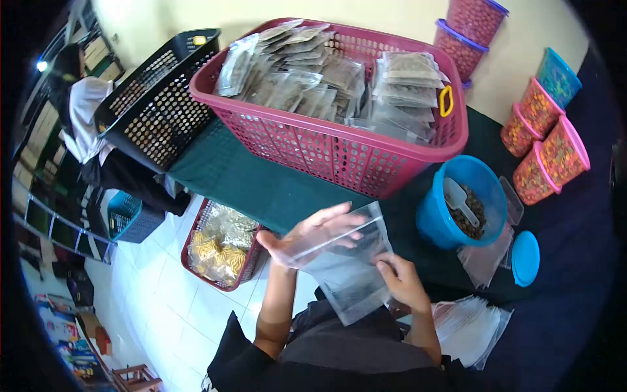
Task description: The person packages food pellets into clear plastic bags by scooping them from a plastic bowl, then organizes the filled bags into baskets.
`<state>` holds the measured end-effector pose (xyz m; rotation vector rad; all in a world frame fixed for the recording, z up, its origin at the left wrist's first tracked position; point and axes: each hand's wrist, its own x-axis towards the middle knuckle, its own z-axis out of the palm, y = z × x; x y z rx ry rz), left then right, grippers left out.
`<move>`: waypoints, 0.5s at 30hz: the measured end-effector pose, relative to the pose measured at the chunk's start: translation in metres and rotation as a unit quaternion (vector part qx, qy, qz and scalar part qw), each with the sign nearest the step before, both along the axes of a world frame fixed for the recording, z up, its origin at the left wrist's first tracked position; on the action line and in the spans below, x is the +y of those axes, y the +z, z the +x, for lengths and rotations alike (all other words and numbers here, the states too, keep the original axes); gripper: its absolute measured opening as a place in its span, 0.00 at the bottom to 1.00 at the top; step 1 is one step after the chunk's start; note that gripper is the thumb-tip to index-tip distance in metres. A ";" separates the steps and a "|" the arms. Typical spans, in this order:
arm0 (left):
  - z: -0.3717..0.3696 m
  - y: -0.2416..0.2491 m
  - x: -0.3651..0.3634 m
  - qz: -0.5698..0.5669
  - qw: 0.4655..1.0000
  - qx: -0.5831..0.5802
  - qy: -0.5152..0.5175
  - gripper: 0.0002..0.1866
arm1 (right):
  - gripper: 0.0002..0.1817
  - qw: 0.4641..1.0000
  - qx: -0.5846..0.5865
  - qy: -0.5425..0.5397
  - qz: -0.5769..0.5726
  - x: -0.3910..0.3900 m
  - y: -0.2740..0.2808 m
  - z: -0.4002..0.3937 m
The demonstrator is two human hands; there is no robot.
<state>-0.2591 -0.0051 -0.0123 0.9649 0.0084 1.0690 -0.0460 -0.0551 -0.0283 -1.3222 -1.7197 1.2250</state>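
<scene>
A clear, flat plastic bag (356, 277) hangs in front of my body, with nothing visible inside. My right hand (403, 281) pinches its right side between thumb and fingers. My left hand (307, 234) is open at the bag's upper left end, thumb and fingers spread, the fingers partly seen through the film. Right of the hands stands a blue bucket (428, 212) of small dark pieces (475, 212), a clear scoop (461, 201) lying on top. A stack of similar clear bags (473, 330) lies beside my right forearm.
A maroon basket (294, 134) full of filled packets (408, 81) stands on the green-covered table. A black basket (157, 98) is left of it. Lidded tubs (545, 157) and a blue lid (526, 258) are at right. A floor basket (245, 277) holds snack packs; a person (91, 117) is far left.
</scene>
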 end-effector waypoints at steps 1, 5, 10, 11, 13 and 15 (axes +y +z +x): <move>-0.012 0.002 -0.003 -0.024 0.999 0.031 -0.011 0.58 | 0.09 1.000 -0.020 0.004 0.008 0.004 0.007 0.006; -0.035 0.036 -0.028 0.052 0.896 0.427 0.113 0.22 | 0.09 0.996 -0.033 0.086 0.007 0.019 0.011 0.033; -0.013 0.014 -0.060 0.061 0.829 0.521 0.193 0.10 | 0.08 0.982 -0.050 0.181 -0.003 0.037 0.006 0.057; -0.008 0.011 -0.068 0.003 0.852 0.493 0.179 0.10 | 0.08 0.982 -0.045 0.185 -0.009 0.040 0.003 0.061; -0.002 0.004 -0.080 -0.009 0.854 0.494 0.162 0.09 | 0.07 0.977 -0.049 0.207 -0.017 0.047 -0.002 0.070; 0.008 -0.002 -0.093 -0.038 0.863 0.478 0.156 0.08 | 0.07 0.970 -0.039 0.237 -0.031 0.053 -0.008 0.076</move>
